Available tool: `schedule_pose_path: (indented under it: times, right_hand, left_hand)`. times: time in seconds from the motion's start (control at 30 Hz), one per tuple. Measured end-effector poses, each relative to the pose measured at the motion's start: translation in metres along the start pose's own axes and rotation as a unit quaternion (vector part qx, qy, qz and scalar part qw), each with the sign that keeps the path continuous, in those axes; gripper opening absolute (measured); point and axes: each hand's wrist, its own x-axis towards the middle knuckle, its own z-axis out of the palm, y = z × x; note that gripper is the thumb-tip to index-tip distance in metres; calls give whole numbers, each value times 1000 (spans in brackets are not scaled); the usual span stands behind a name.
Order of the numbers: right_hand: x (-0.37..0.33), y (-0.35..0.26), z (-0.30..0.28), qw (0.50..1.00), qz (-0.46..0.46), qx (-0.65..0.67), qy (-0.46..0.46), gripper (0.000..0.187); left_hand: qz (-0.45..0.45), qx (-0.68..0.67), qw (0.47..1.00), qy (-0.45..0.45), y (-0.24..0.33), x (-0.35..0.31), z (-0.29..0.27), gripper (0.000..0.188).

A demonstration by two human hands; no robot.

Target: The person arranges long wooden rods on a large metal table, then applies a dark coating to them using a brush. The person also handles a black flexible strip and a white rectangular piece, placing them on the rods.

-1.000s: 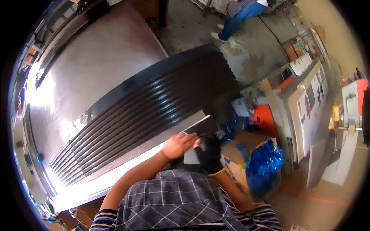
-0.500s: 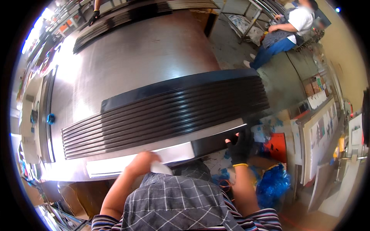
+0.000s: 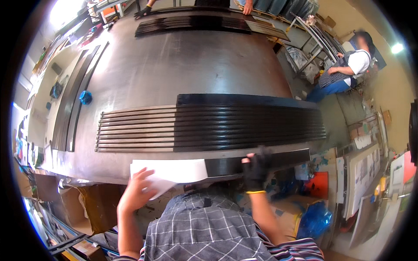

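At the table's near edge lies a long flat strip, its right part black (image 3: pixel 224 165) and its left part under a white sheet (image 3: pixel 185 169). A loose flap of that sheet hangs over the edge toward me. My left hand (image 3: pixel 137 190), bare, has its fingers closed on the sheet at its left end. Over the middle of the black part rests my right hand (image 3: pixel 257 174), in a black fingerless glove with a yellow cuff; its thumb is apart and its other fingers are blurred. Just beyond lies a row of narrow ribbed bars (image 3: pixel 135 128), dark toward the right.
A dark flat panel (image 3: pixel 235 100) lies behind the bars. The metal table (image 3: pixel 183 65) holds a blue roll (image 3: pixel 85 97) and long strips (image 3: pixel 74 108) at left. Across it, a co-worker's hands (image 3: pixel 247 7) are near more bars (image 3: pixel 196 24). Another person (image 3: pixel 344 71) stands at right.
My view has tilted up and shifted. My left hand has moved left to the sheet's end, opening out the white flap. My right hand has slid left along the strip, away from its right end.
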Motion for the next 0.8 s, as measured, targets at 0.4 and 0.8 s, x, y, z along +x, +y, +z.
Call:
schedule_pose_path:
  times: [0.4,0.8]
  right_hand:
    - [-28,-97,49,986,-133,31,-97,22]
    - [-37,-105,46,983,-136,-1,-119,32]
  left_hand:
    - [122,-7,985,-122,20,72,62,21]
    - [-529,486,509,474,-286,-332,-253,59]
